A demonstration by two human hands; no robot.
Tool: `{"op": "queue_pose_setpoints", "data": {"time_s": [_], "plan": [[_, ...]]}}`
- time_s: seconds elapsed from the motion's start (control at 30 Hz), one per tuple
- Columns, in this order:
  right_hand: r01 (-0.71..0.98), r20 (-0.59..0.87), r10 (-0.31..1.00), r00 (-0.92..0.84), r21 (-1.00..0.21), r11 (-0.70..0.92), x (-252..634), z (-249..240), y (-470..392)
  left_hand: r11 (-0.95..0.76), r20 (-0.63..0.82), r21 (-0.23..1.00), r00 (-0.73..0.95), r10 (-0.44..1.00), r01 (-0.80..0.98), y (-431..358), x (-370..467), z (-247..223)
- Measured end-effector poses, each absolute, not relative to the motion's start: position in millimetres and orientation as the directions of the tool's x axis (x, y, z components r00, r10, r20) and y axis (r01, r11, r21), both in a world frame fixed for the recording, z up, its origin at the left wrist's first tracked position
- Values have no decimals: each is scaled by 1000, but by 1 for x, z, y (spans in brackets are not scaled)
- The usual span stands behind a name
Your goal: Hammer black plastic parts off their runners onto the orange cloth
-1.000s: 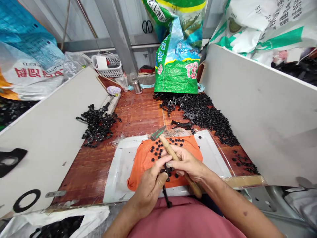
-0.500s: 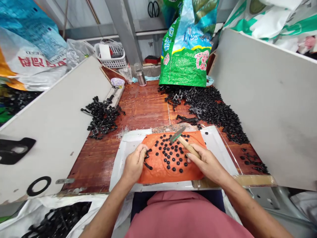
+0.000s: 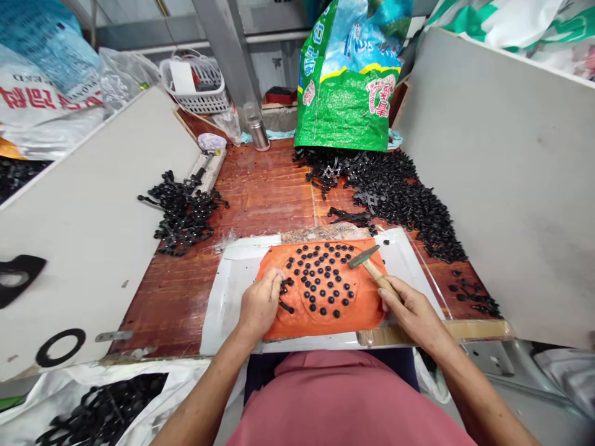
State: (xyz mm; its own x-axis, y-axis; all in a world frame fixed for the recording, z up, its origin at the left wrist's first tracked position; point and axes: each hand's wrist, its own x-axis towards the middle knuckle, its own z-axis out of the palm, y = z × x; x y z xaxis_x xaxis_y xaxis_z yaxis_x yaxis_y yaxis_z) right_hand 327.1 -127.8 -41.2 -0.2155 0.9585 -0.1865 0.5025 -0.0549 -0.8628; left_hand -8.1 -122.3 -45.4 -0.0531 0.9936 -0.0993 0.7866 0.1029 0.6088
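My right hand (image 3: pixel 411 310) grips a wooden-handled hammer (image 3: pixel 372 265). My left hand (image 3: pixel 260 303) pinches a black plastic strip (image 3: pixel 284 296) on the orange cloth (image 3: pixel 367 306) dotted with round black buttons (image 3: pixel 323 282).

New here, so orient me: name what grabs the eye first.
An orange mat dotted with small black caps lies in front, the left hand on its edge and the right hand holding a hammer. Behind, a green sack spills a black heap.

Pink-red shirt, dark trousers (forearms bare, no gloves).
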Motion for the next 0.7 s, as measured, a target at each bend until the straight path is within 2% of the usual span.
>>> {"op": "queue_pose_setpoints", "data": {"time_s": [0.2,0.37,0.5,0.6,0.7], "plan": [[624,-166,956,-240,-781,21,315,-35,-126,125,-92,456,-93,991,881,-125,-6,-49],[714,-83,930,-357,-666,215,285,-12,-124,113,-41,380,-105,994,918,-128,-2,-49],[688,-2,870,-493,-613,388,255,4,-121,116,-22,353,-116,993,928,-128,0,-50],[700,61,858,-511,-550,456,239,5,-118,119,-11,349,-122,992,930,-128,0,-51],[776,-5,847,-532,-403,485,231,3,-116,135,-22,350,-136,990,927,-127,0,-52]]}}
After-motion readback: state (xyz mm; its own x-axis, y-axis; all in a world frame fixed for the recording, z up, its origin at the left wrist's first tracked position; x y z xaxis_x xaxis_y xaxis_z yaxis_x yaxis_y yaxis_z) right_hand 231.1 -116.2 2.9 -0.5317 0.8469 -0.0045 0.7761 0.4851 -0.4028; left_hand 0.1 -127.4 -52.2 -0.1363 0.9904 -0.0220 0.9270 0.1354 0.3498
